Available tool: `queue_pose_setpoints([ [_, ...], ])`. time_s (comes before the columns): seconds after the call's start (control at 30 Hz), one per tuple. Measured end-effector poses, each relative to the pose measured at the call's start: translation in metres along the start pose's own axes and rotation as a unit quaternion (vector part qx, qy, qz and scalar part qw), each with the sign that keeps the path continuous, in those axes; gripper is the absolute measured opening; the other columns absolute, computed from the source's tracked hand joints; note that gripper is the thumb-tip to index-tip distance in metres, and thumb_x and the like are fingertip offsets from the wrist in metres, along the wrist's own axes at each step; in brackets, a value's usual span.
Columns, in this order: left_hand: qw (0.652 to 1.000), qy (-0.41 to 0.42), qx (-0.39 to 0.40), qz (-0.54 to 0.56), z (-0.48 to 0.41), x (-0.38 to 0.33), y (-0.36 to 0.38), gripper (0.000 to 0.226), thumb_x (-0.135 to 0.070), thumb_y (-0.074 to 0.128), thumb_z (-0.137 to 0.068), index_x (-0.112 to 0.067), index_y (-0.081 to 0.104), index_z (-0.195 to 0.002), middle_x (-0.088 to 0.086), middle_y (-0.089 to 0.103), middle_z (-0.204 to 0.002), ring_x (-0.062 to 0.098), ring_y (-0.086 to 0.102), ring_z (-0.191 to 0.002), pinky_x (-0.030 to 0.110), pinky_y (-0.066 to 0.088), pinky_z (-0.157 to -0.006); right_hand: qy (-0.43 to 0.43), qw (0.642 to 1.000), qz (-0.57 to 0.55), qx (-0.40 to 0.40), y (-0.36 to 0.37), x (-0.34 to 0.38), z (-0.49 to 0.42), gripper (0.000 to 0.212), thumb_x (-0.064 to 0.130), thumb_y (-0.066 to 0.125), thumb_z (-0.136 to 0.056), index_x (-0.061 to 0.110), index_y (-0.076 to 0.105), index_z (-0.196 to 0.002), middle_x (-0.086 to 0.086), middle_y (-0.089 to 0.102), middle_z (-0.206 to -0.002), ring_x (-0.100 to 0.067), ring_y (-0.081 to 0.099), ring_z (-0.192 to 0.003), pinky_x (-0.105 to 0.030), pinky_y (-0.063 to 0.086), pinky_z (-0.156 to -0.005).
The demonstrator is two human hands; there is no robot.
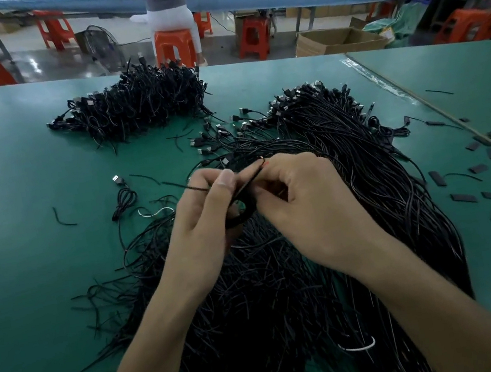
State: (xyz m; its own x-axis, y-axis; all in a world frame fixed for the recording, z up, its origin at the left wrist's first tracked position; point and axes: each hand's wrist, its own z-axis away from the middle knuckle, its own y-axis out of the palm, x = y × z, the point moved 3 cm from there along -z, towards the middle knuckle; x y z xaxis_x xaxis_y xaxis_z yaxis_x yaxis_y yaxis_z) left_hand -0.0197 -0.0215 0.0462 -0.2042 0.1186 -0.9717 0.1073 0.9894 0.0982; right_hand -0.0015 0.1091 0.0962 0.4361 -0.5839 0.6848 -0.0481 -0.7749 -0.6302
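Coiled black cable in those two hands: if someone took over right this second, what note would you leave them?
Left grip holds the coiled black cable and pinches its twist tie.
Right grip pinches the tie's far end.
Done: cable coiled; pile of tied bundles lies beyond the hands.
Left: twist the tie shut, probably, then tackle the loose cable heap beneath the hands.

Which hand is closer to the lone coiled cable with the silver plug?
Left. The left hand sits just right of the coiled cable; the right hand is farther right.
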Motion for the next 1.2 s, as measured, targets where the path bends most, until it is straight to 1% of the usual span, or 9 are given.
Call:
queue_pose_setpoints([
  [0.1,1.0,0.008,-0.02,0.002,0.0,0.001,0.0,0.034,-0.037,0.041,-0.103,-0.024,0.072,-0.1,-0.009,0.067,-0.071,-0.001,0.058,-0.058,0.011,0.044,-0.052,0.016,0.998,0.017,0.063,0.0,0.001,0.001,0.024,0.004,0.061,-0.092,0.022,0.076,-0.089,0.007,0.065,-0.067,-0.008,0.055,-0.057,-0.016,0.042,-0.052],
  [0.17,1.0,0.003,-0.027,0.011,0.002,-0.001,0.002,0.043,-0.029,0.033,-0.11,-0.011,0.072,-0.11,-0.013,0.067,-0.064,-0.005,0.058,-0.05,0.006,0.041,-0.046,0.021,0.996,0.026,0.083,0.0,0.001,0.001,0.021,0.008,0.062,-0.092,0.021,0.075,-0.083,0.006,0.059,-0.057,-0.009,0.046,-0.047,-0.019,0.036,-0.045],
  [0.27,0.999,0.013,-0.038,0.005,0.004,-0.004,0.003,0.051,-0.024,0.027,-0.111,0.002,0.07,-0.108,-0.018,0.06,-0.05,-0.008,0.054,-0.044,0.003,0.037,-0.044,0.026,0.997,0.02,0.072,-0.003,0.002,0.002,0.018,0.01,0.065,-0.091,0.019,0.074,-0.08,0.019,0.054,-0.051,-0.004,0.046,-0.045,-0.013,0.034,-0.045],
  [0.43,0.997,0.013,-0.072,0.012,0.002,-0.005,-0.004,0.059,-0.039,0.026,-0.11,-0.014,0.077,-0.093,-0.014,0.05,-0.042,0.0,0.04,-0.033,0.011,0.03,-0.038,0.054,0.998,0.007,0.021,0.004,0.004,0.004,0.013,0.009,0.065,-0.092,0.015,0.076,-0.093,0.044,0.053,-0.061,0.006,0.055,-0.053,-0.005,0.037,-0.049],
  [0.6,0.996,0.001,-0.093,0.017,-0.001,-0.001,-0.009,0.06,-0.052,0.031,-0.103,-0.022,0.08,-0.087,-0.01,0.037,-0.038,0.005,0.026,-0.033,0.016,0.024,-0.039,0.012,0.989,0.142,-0.045,0.018,0.012,0.012,0.01,0.025,0.059,-0.098,0.02,0.068,-0.095,0.013,0.056,-0.09,-0.004,0.055,-0.076,-0.018,0.047,-0.066],
  [0.83,0.993,-0.067,-0.091,0.033,-0.003,0.005,-0.013,0.063,-0.049,0.037,-0.105,-0.018,0.062,-0.057,-0.001,0.042,-0.048,0.014,0.029,-0.042,0.026,0.019,-0.042,-0.121,0.944,0.305,-0.035,0.032,0.021,0.024,0.015,0.007,0.078,-0.083,0.011,0.065,-0.088,-0.003,0.059,-0.087,-0.019,0.056,-0.079,-0.032,0.054,-0.069],
  [1.03,0.991,-0.132,0.021,-0.023,-0.002,0.01,-0.013,0.057,-0.034,0.041,-0.108,0.015,0.046,-0.08,0.03,0.031,-0.062,0.034,0.014,-0.053,0.038,0.015,-0.05,-0.209,0.906,0.368,-0.002,0.026,0.028,0.014,0.006,0.004,0.069,-0.085,0.009,0.066,-0.088,-0.005,0.058,-0.092,-0.022,0.051,-0.087,-0.032,0.038,-0.075],
  [1.13,0.979,-0.185,0.065,-0.054,-0.001,0.014,-0.016,0.049,-0.024,0.037,-0.108,0.003,0.046,-0.068,0.013,0.028,-0.056,0.016,0.017,-0.045,0.021,0.014,-0.044,-0.251,0.884,0.387,0.077,0.019,0.025,0.004,0.004,0.012,0.068,-0.09,0.013,0.066,-0.093,-0.003,0.061,-0.108,-0.021,0.055,-0.101,-0.033,0.041,-0.084],
  [1.2,0.97,-0.219,0.097,-0.046,-0.001,0.018,-0.017,0.056,-0.022,0.034,-0.107,-0.016,0.045,-0.053,-0.001,0.03,-0.049,0.008,0.019,-0.039,0.013,0.017,-0.038,-0.229,0.905,0.335,0.128,0.015,0.021,-0.002,0.006,0.016,0.066,-0.094,0.013,0.066,-0.098,-0.002,0.061,-0.109,-0.019,0.055,-0.101,-0.034,0.046,-0.087],
])
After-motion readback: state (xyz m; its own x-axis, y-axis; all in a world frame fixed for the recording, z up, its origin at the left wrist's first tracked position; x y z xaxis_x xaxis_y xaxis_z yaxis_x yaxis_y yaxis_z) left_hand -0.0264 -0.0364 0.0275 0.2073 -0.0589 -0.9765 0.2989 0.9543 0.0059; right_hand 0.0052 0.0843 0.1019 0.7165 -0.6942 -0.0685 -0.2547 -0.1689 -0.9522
